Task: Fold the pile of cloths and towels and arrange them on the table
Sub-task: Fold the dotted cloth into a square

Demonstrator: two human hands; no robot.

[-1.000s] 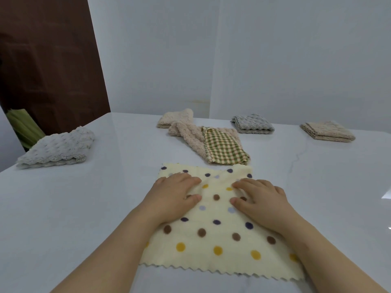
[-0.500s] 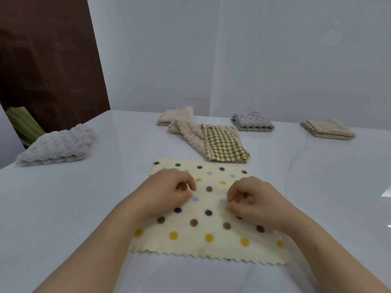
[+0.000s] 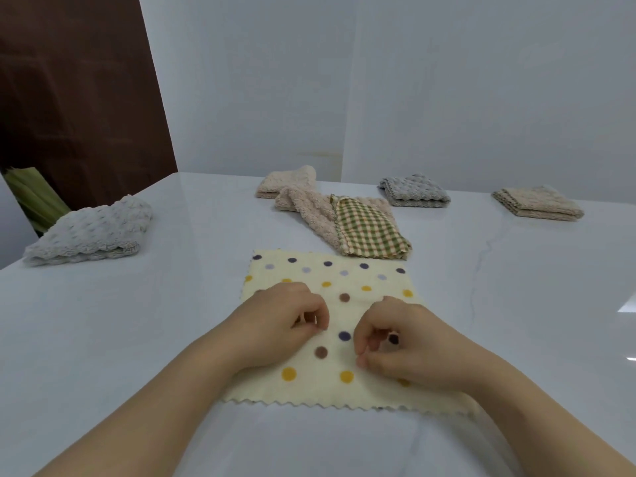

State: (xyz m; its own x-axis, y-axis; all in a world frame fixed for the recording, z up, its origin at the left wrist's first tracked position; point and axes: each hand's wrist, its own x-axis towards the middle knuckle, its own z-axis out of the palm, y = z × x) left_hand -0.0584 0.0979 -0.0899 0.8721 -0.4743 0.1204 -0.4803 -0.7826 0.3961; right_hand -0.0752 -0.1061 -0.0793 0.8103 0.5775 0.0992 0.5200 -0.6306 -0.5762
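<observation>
White table (image 3: 130,339); dotted cloth (image 3: 347,284) flat; left hand (image 3: 282,327), right hand (image 3: 409,349) curled on it, pinch uncertain

All bare: left hand (image 3: 285,325), right hand (image 3: 407,349), left forearm (image 3: 165,404), right forearm (image 3: 537,418).

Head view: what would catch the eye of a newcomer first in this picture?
A cream polka-dot cloth lies flat at the near middle of the white table, with the left hand and right hand resting on it, fingers curled. Just behind it a green checked cloth lies on a loose beige towel; a folded grey towel sits at the left edge.
</observation>
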